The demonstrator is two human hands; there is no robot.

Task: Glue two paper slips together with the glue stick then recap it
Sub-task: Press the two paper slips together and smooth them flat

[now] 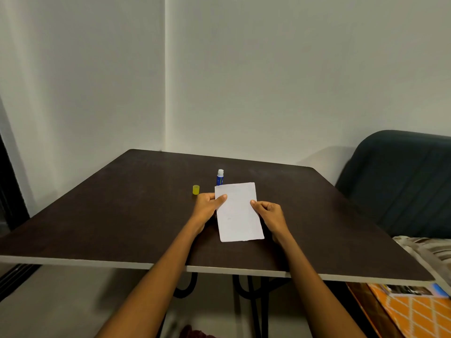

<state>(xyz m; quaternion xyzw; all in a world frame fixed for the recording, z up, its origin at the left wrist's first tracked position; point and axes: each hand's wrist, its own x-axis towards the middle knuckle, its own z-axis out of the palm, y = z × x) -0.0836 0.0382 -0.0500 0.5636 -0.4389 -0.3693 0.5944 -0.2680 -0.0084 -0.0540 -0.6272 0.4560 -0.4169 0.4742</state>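
White paper slips (238, 212) lie stacked near the middle of the dark table (122, 215); I cannot tell how many layers there are. My left hand (208, 207) pinches the stack's left edge, thumb on top. My right hand (267, 212) pinches its right edge. Just behind the paper stands the blue glue stick (220, 177), upright and uncapped, its white tip showing. The yellow cap (196, 189) sits on the table to the left of the stick, just beyond my left hand.
A dark chair back (402, 179) stands past the table's right side. Striped cloth (424, 250) and an orange patterned surface (410, 313) with a booklet lie at the lower right. Walls close in behind the table.
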